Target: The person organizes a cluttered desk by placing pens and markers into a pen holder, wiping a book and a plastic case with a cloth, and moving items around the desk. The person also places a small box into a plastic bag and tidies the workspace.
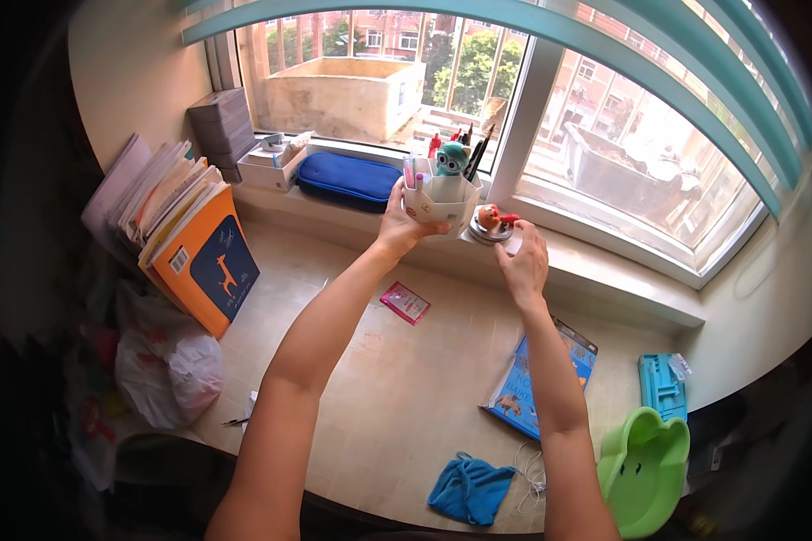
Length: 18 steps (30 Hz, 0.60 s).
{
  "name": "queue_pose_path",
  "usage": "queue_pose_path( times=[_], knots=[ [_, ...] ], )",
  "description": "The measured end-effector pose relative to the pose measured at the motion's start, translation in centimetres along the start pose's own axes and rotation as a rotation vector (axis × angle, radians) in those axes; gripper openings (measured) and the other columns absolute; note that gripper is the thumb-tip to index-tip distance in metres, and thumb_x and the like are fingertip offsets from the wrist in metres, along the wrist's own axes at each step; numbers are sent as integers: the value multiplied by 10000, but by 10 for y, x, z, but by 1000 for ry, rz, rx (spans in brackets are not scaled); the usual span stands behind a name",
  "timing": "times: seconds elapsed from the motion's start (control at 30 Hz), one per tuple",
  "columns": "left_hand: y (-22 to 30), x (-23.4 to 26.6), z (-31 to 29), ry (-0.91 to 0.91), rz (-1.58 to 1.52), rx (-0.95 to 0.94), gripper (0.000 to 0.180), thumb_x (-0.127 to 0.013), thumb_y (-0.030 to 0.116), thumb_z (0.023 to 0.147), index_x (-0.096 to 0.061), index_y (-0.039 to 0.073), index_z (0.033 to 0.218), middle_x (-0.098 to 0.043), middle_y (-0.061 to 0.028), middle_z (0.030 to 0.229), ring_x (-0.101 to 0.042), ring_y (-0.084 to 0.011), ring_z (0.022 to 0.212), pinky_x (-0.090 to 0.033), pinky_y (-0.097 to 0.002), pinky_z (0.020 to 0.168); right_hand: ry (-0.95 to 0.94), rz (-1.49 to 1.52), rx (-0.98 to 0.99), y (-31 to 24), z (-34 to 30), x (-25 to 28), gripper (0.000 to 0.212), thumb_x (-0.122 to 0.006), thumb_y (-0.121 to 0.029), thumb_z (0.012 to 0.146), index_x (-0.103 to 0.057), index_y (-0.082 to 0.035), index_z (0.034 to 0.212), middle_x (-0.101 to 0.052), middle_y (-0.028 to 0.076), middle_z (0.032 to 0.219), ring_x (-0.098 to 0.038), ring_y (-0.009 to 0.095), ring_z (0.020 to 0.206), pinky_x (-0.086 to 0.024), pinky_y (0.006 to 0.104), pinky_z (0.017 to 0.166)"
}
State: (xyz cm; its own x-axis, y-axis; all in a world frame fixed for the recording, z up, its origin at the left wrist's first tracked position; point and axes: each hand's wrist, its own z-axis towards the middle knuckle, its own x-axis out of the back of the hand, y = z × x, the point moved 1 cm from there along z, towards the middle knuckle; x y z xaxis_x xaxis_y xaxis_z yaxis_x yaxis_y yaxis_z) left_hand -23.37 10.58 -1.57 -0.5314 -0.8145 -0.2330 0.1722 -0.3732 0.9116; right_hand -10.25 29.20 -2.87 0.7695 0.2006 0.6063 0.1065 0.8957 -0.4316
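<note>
My left hand (401,227) is wrapped round a white pen holder (436,200) at the windowsill, thumb across its front. Pens, dark brushes (480,155) and a teal big-eyed figure (451,160) stick up from it. Just to its right is a small round metallic tin (490,236) with an orange-red figure (490,216) on top. My right hand (525,260) has thumb and fingers curled at the right edge of that tin, close to the sill. The exact contact of the fingertips is hard to make out.
A blue pencil case (348,178), a small white box (269,166) and grey stacked boxes (222,131) line the sill. On the desk are upright books (203,257), a plastic bag (167,361), a pink packet (405,303), a blue book (519,383), blue cloth (471,488) and a green basin (650,469).
</note>
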Motion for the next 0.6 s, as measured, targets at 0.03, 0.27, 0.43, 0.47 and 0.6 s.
queue_pose_path(
  times=[0.03,0.27,0.43,0.47,0.6],
  knots=[
    [-4,-1,5,5,12,-21,1085,-896,75,465,-269,90,1350,-504,-55,1197,-506,-180,1105,-449,-325,943,13,92,-37,-9,1,2,434,-705,-182,742,-541,-75,1129,-608,113,1095,-573,251,958,-453,348,841],
    [-25,0,24,29,45,-75,1102,-910,136,435,-290,71,1344,-463,-75,1236,-486,-192,1115,-439,-326,950,-209,460,-47,-55,-3,-32,546,-572,-124,836,-392,-21,1340,-668,187,858,-668,281,724,-512,361,693],
    [-41,8,25,243,598,-222,1066,-906,171,484,-289,89,1349,-491,-78,1221,-504,-191,1108,-462,-317,924,-193,424,-96,-57,-5,-47,544,-562,-168,853,-370,-33,1344,-663,210,899,-666,315,773,-507,391,710],
    [-39,3,22,295,740,-263,1062,-909,200,483,-298,80,1343,-495,-81,1214,-506,-190,1101,-461,-310,920,-190,421,-105,-54,-4,-50,534,-566,-170,860,-365,-27,1334,-640,206,987,-668,304,789,-510,378,718],
    [-48,16,29,275,618,-263,1128,-912,285,475,-266,42,1368,-499,-110,1226,-512,-218,1104,-449,-322,921,-181,438,-133,-65,3,-61,506,-575,-220,871,-365,-35,1293,-619,184,1112,-659,316,842,-500,409,751]
  ],
)
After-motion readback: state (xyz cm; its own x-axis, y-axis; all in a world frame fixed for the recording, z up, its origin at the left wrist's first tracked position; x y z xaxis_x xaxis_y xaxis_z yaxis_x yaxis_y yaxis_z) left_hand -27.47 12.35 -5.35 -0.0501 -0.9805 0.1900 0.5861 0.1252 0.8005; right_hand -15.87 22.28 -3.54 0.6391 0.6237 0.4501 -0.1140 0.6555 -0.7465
